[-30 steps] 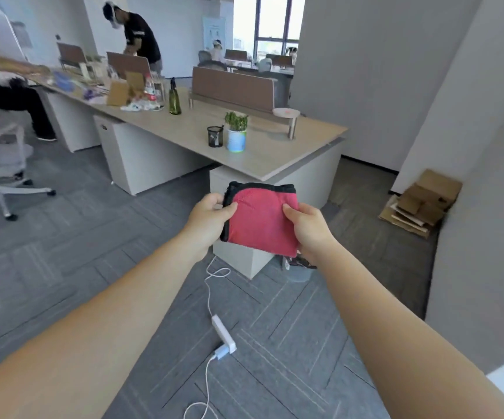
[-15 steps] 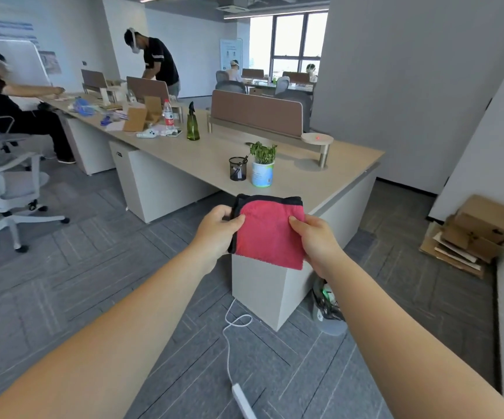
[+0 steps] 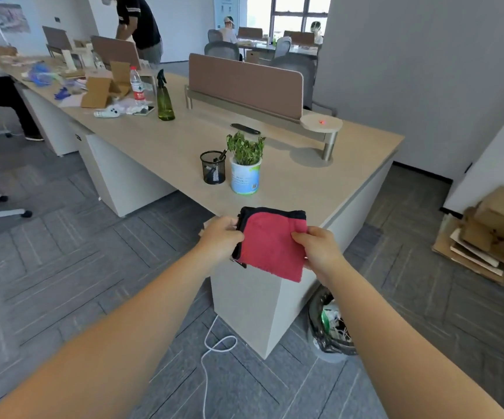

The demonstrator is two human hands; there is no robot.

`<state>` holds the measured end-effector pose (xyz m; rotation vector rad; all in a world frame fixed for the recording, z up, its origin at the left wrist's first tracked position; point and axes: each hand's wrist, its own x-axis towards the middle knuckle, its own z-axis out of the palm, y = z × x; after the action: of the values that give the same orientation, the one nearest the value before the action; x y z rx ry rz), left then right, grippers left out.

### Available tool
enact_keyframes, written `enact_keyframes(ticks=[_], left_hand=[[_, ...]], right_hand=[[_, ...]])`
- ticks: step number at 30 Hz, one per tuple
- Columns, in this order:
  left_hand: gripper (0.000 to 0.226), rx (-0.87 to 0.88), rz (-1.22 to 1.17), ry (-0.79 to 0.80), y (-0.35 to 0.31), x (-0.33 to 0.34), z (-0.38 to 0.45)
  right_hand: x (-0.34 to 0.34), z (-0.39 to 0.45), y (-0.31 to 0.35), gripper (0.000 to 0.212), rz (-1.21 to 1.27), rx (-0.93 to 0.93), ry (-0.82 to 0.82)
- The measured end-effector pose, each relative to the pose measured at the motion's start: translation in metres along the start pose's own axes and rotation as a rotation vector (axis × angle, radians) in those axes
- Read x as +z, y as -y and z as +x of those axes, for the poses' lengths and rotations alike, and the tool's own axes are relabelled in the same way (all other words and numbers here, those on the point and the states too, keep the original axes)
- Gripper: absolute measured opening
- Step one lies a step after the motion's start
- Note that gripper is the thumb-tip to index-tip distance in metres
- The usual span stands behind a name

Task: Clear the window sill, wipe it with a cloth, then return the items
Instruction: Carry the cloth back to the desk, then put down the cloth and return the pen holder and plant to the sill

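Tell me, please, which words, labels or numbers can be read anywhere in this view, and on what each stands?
None can be read.
Plant pot: printed lines and barcode, too small.
Water bottle: red label, blurred.
Wall poster: blurred.
Red cloth: no text shows.

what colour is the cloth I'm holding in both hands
The cloth is red with a black edge along its top and left side, seen in the head view.

Grey carpet floor (image 3: 63, 267), long wood desk (image 3: 320, 182), far window (image 3: 293, 10).
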<state>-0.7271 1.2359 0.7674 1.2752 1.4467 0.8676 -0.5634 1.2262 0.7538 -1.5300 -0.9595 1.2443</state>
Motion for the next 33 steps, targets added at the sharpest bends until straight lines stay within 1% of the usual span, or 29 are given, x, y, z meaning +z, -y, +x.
enact_keyframes(ticks=[2, 6, 7, 9, 11, 13, 17, 21, 23, 25, 27, 29, 31, 33], left_hand=[[0.033, 0.003, 0.049, 0.012, 0.008, 0.008, 0.037], [0.03, 0.038, 0.14, 0.057, 0.028, 0.017, 0.11], [0.029, 0.041, 0.154, 0.07, 0.032, 0.019, 0.129], [0.028, 0.039, 0.199, 0.114, 0.044, 0.021, 0.169], [0.027, 0.038, 0.24, 0.156, 0.056, 0.022, 0.207], [0.026, 0.045, 0.262, 0.189, 0.067, 0.023, 0.244], [0.027, 0.066, 0.317, 0.249, 0.078, 0.028, 0.295], [0.031, 0.092, 0.348, 0.315, 0.086, 0.038, 0.326], [0.032, 0.107, 0.405, 0.342, 0.092, 0.042, 0.333], [0.033, 0.136, 0.469, 0.355, 0.098, 0.044, 0.336], [0.034, 0.161, 0.478, 0.343, 0.102, 0.044, 0.337], [0.036, 0.177, 0.442, 0.311, 0.102, 0.042, 0.338], [0.037, 0.195, 0.417, 0.258, 0.098, 0.035, 0.338], [0.034, 0.212, 0.37, 0.213, 0.094, 0.024, 0.338]], right_hand=[[0.001, 0.027, -0.005, 0.023, -0.034, 0.032, -0.043], [0.009, 0.088, -0.022, 0.022, -0.068, 0.092, -0.14], [0.012, 0.104, -0.026, 0.02, -0.071, 0.106, -0.164], [0.021, 0.135, -0.034, 0.01, -0.081, 0.163, -0.216], [0.033, 0.165, -0.043, 0.015, -0.111, 0.212, -0.278], [0.043, 0.193, -0.049, 0.015, -0.163, 0.228, -0.341], [0.055, 0.233, -0.062, 0.029, -0.189, 0.256, -0.44], [0.057, 0.256, -0.075, 0.028, -0.265, 0.296, -0.491], [0.056, 0.263, -0.082, 0.025, -0.317, 0.321, -0.505], [0.057, 0.266, -0.086, 0.027, -0.364, 0.343, -0.514], [0.06, 0.267, -0.086, 0.034, -0.426, 0.343, -0.524], [0.065, 0.265, -0.081, 0.046, -0.516, 0.319, -0.548], [0.07, 0.263, -0.073, 0.055, -0.582, 0.261, -0.564], [0.077, 0.265, -0.065, 0.056, -0.576, 0.186, -0.541]])
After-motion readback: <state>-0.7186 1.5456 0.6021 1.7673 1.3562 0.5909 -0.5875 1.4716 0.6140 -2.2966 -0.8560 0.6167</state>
